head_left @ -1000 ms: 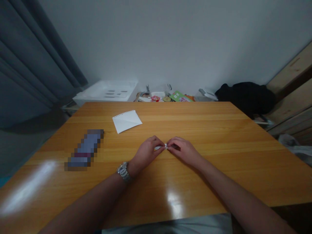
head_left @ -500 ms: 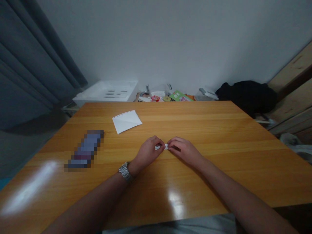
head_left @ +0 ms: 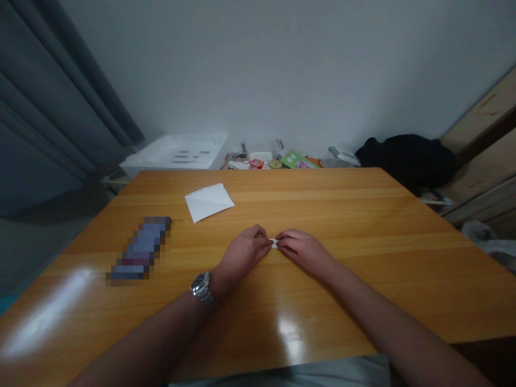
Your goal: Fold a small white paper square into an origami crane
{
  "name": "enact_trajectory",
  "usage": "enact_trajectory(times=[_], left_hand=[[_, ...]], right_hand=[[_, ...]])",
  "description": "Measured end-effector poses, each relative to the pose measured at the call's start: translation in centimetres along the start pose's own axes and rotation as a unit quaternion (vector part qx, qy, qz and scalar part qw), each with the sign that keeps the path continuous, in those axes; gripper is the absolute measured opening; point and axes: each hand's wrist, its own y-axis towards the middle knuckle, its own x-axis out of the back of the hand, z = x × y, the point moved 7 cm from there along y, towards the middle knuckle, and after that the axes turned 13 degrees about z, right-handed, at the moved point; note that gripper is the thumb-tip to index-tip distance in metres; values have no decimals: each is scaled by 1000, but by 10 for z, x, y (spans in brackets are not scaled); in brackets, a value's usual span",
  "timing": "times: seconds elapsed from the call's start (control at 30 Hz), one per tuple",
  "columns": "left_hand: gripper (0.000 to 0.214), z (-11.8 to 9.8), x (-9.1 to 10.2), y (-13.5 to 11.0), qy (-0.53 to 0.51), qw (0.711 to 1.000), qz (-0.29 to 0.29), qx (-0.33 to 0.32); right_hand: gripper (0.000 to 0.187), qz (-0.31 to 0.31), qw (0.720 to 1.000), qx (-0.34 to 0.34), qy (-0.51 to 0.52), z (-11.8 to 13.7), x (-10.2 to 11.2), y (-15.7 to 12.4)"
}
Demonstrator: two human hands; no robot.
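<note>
**Fingers point(head_left: 266, 243) of both hands pinch a white piece point(head_left: 274, 243) at the centre of the frame**

The left hand point(head_left: 245, 250) comes in from the lower left, thumb and forefinger drawn together on the left end of the white piece. The right hand point(head_left: 305, 250) comes in from the lower right, its fingertips closed on the right end. Only a short strip of the piece shows between the two sets of fingertips, just below the middle of the frame; the rest is hidden by the fingers. Both hands are low over the bench point(head_left: 363, 215), and the fingertips are near each other.

A metal watch point(head_left: 201, 288) circles the left wrist. Left of centre, above the left hand, a white sheet point(head_left: 209, 202) lies flat on the bench, a row of holes along its upper edge. Farther left lies a dark oblong point(head_left: 141, 248), pixelated so that its detail cannot be told.

Beyond the bench's far edge are a white box point(head_left: 189, 151) at upper left, a red packet point(head_left: 256, 163) and a green item point(head_left: 298, 159) near the middle, and a black heap point(head_left: 407, 158) at right. A grey curtain point(head_left: 52, 97) hangs at upper left.
</note>
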Motion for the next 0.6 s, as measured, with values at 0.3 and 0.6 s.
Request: enact_trajectory(times=[0.3,0.6], left_hand=[[26,-6,0,4,73,996,48,-2],[28,-8,0,1,104,994,42,10]], right_hand=[[18,-2,999,-2,-37,-5,-2,-3],[18,2,999,-3,-54,-10,-7,-5]])
